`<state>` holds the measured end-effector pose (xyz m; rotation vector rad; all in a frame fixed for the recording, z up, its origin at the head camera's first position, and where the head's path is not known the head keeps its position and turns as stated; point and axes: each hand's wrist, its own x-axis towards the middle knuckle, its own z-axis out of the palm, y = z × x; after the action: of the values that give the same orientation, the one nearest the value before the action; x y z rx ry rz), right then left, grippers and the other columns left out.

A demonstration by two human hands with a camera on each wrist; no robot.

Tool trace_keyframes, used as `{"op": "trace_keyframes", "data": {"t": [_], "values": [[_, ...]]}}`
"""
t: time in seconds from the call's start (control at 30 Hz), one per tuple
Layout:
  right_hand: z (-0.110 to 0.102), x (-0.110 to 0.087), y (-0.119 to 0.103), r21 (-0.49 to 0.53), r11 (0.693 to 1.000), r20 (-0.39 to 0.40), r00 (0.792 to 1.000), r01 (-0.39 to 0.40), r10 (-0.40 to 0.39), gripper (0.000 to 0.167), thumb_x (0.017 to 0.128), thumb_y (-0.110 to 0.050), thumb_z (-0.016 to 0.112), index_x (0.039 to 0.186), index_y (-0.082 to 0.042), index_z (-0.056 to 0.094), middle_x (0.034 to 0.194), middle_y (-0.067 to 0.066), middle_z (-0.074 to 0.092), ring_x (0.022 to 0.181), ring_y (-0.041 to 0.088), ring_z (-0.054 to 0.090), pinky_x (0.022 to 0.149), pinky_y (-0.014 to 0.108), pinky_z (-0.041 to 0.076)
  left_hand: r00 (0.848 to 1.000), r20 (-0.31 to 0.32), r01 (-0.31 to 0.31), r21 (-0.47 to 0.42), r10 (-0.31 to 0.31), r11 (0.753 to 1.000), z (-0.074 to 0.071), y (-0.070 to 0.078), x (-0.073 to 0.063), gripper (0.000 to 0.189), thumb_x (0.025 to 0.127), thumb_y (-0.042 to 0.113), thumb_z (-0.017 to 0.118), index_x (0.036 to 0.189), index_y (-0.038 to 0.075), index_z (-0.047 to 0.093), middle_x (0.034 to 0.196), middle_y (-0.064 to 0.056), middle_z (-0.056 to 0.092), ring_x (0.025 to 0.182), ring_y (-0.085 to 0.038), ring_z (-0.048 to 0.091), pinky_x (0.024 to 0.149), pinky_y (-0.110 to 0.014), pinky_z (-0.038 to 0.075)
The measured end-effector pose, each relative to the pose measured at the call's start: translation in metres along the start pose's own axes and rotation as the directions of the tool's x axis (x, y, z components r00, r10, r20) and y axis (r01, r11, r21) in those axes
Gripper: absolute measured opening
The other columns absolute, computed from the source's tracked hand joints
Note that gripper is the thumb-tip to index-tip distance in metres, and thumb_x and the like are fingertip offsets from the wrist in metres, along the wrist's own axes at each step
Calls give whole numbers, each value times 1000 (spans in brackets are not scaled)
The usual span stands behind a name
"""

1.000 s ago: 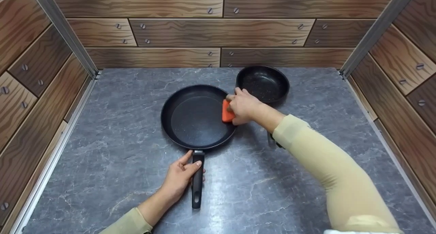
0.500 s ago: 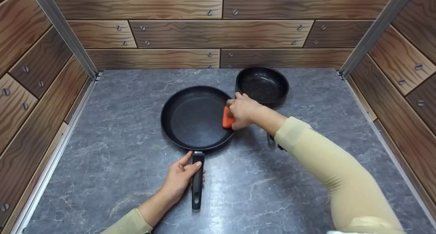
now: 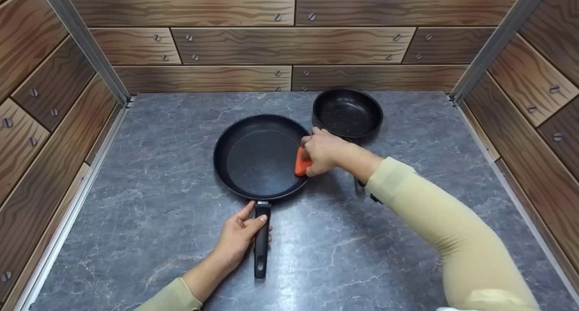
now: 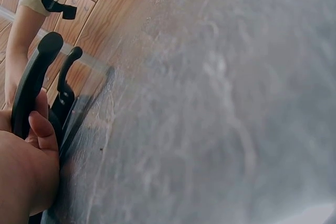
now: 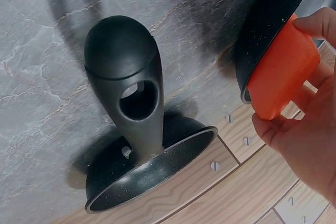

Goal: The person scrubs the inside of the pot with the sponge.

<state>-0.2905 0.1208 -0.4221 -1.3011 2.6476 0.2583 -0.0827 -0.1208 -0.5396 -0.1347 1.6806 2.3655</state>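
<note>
A large black frying pan [image 3: 264, 161] lies on the grey marbled table, its handle [image 3: 261, 252] pointing toward me. My left hand [image 3: 234, 236] grips that handle near the pan body, thumb on top. In the left wrist view the fingers curl round the handle [image 4: 35, 85]. My right hand [image 3: 325, 151] holds an orange sponge [image 3: 301, 165] against the pan's right inner wall. Seen from the right wrist, the sponge [image 5: 283, 69] sits over the pan's rim, pinched between thumb and fingers.
A smaller black pan [image 3: 347, 113] stands behind and right of the large one. Its handle [image 5: 123, 51] points toward me, mostly under my right forearm in the head view. Wood-patterned walls [image 3: 289, 44] with metal corner posts enclose the table [image 3: 135, 188].
My right hand has slid the sponge along the pan's right wall toward me. The left hand keeps its grip on the handle, and the pan stays in place.
</note>
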Motion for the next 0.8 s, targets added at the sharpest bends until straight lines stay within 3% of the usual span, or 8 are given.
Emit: {"op": "trace_keyframes", "data": {"t": [0.33,0.57,0.8], "values": [[0,-3,-2,31,998,17,999,51,-51,37,83,-43,75,106,-16,84,119,11,69,100,39,54,88,48,46,1000,-6,0,3,0,1000,1,1,0,84,104,9,67,165,-10,12,86,-11,76,66,-19,74,65,-29,63],[0,-6,-9,85,995,51,997,55,-60,41,85,-44,75,114,-17,84,120,11,68,107,40,55,101,51,45,1000,-5,-5,15,5,1000,0,1,0,84,104,10,67,165,-9,13,87,-11,76,66,-19,74,66,-30,64],[0,-9,-17,94,992,33,996,82,-85,41,83,-44,74,114,-19,84,116,8,69,98,33,53,87,46,47,1000,-5,-8,18,8,1000,-1,0,0,83,104,9,68,165,-10,14,87,-12,76,66,-19,74,66,-30,64]]}}
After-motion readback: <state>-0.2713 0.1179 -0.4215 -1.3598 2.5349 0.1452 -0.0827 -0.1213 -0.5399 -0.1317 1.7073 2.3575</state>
